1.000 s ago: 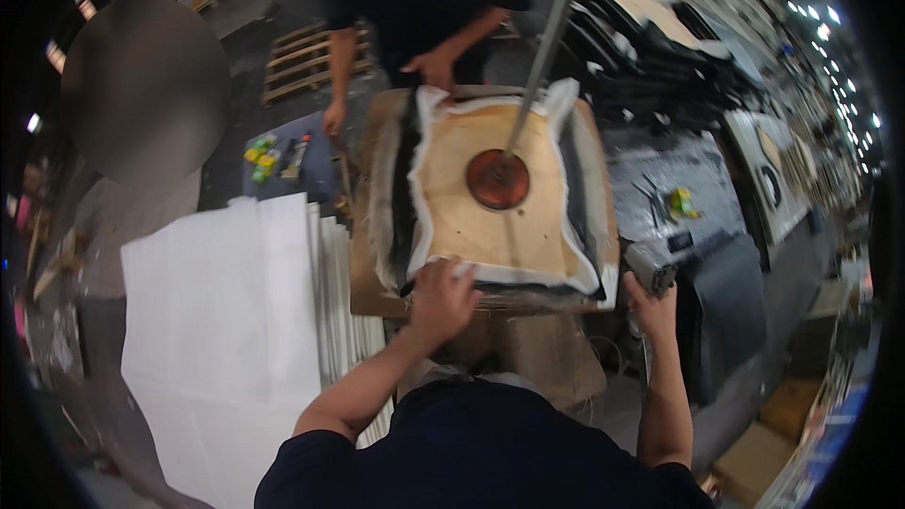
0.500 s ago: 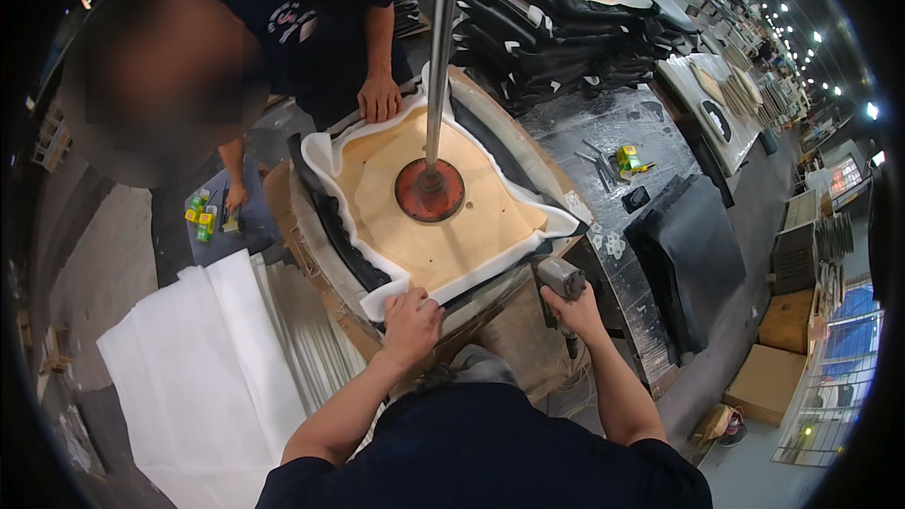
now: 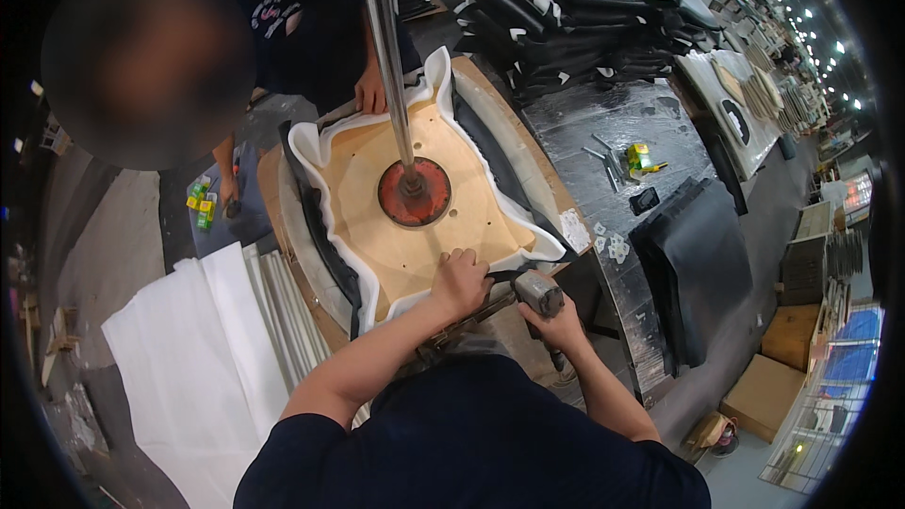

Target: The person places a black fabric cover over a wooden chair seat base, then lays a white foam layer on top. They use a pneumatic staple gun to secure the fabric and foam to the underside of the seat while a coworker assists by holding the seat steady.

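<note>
A plywood panel point(image 3: 353, 165) lies on the work stand, edged with white padding point(image 3: 547, 247) and a black cover point(image 3: 485, 143). A red round press plate point(image 3: 429, 190) on a metal rod bears down on its middle. At the panel's near edge my left hand point(image 3: 460, 285) is closed, its fingers curled over the padding and cover edge. My right hand point(image 3: 558, 325) grips a grey staple gun point(image 3: 539, 294), its head close to that edge, right of my left hand. The gun's tip is hidden.
Across the stand, a co-worker's hand point(image 3: 370, 92) rests at the panel's far edge. White sheets point(image 3: 189, 349) are stacked at left. On the right-hand table point(image 3: 575, 118) are staple strips, a yellow-green box point(image 3: 639, 156) and folded black covers point(image 3: 693, 264). More covers point(image 3: 566, 33) are piled behind.
My left hand has slid right along the near edge from the left corner. The staple gun has come left and nearer that hand. The co-worker's far-edge hand stays about there.
</note>
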Demonstrator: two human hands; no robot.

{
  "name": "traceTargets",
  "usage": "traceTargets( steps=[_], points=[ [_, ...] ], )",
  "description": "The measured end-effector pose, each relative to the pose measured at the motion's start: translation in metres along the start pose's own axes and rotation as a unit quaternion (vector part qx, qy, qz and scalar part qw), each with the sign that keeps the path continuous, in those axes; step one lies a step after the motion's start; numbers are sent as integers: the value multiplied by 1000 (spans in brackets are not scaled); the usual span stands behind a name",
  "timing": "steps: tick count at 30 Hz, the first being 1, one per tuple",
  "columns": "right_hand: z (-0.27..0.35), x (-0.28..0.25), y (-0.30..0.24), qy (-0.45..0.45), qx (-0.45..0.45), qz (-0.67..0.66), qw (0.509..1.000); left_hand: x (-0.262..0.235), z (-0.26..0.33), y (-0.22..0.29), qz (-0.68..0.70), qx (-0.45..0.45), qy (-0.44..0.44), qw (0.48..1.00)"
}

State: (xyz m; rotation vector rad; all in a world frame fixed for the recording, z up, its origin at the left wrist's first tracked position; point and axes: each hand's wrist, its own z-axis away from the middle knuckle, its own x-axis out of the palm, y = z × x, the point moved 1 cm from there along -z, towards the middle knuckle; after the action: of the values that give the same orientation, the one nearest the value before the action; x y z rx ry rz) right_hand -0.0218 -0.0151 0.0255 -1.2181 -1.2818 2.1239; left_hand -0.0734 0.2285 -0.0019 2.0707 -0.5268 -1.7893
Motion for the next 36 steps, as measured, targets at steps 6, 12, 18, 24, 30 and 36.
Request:
traceTargets(
  steps=[6, 12, 18, 24, 30, 36],
  points=[
    [-10, -10, -13, -43, 26, 28, 998, 1, -10, -10, 7, 19, -7, 1000],
    [-19, -16, -11, -56, 19, -35, 998, 5, -19, -14, 41, -22, -27, 999],
    [-52, -11, -69, -122, 226, -129, 958, 14, -23, -19, 58, -101, 2, 993],
    [-83, 0, -96, -123, 225, -53, 965, 27, -20, -19, 52, -108, 43, 992],
    [-98, 5, -100, -164, 216, 27, 962, 31, -19, -20, 73, -113, 62, 989],
    [-101, 10, -94, -157, 170, 48, 972, 36, -22, -20, 86, -115, 62, 988]
  ],
)
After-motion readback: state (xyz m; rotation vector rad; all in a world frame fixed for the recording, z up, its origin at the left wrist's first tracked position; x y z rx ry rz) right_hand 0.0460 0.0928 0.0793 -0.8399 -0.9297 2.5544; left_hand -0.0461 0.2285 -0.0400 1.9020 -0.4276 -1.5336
